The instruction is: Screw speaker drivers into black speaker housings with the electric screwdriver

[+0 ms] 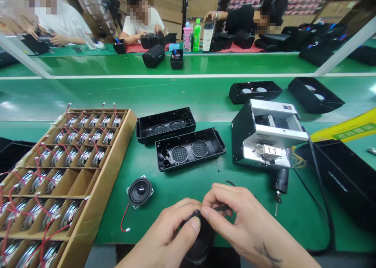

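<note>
Left hand [173, 232]: I'm gripping dark rounded part [207, 234], curled firmly, by bench edge [117, 239]; right hand [242, 213] pinching black strip [221, 208] tight (uneven pulling could leave strip crooked).

No text could be read with certainty: pale lettering on the black case [352, 178] right of the screw machine [276, 136], and characters on the yellow bag [349, 125] beside it, were too blurred.

Bright, with soft, stretched edges
</note>
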Available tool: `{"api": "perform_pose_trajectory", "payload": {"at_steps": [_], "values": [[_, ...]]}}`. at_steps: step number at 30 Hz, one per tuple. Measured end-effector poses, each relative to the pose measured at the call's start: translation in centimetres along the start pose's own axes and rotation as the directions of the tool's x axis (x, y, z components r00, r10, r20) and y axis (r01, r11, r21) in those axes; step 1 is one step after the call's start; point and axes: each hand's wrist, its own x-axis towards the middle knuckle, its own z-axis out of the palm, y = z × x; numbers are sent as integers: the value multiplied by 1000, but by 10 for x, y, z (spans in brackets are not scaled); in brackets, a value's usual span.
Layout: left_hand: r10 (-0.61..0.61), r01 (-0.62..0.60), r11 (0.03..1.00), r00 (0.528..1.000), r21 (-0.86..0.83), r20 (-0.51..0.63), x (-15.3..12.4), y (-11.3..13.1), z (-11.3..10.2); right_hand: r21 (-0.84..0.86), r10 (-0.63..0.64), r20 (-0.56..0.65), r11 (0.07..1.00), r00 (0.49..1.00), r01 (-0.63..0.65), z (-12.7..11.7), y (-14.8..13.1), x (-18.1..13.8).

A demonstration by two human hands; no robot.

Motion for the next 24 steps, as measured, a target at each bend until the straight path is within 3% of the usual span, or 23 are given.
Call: {"api": "perform_pose_trajectory", "payload": {"at_steps": [5, 9, 16, 19, 24], "values": [[-26, 25, 1000, 999, -17, -28, 0, 4, 2, -12, -18, -15, 1000, 1000, 18, 0, -1, 1], [-26, 27, 999, 999, -26, 32, 4, -4, 0, -61, -34, 9, 998, 999, 34, -4, 0, -1], [-15, 17, 998, 999, -64, 43, 2, -18, 0, -382, -273, -8, 890, 962, 249, -8, 1, -11], [-13, 17, 998, 998, -66, 55, 1, -20, 0, -461, -276, -11, 854, 961, 240, -7, -1, -13], [-8, 10, 997, 999, -71, 34, 1, -18, -2, -428, -272, -37, 874, 962, 231, -14, -2, -14]]}}
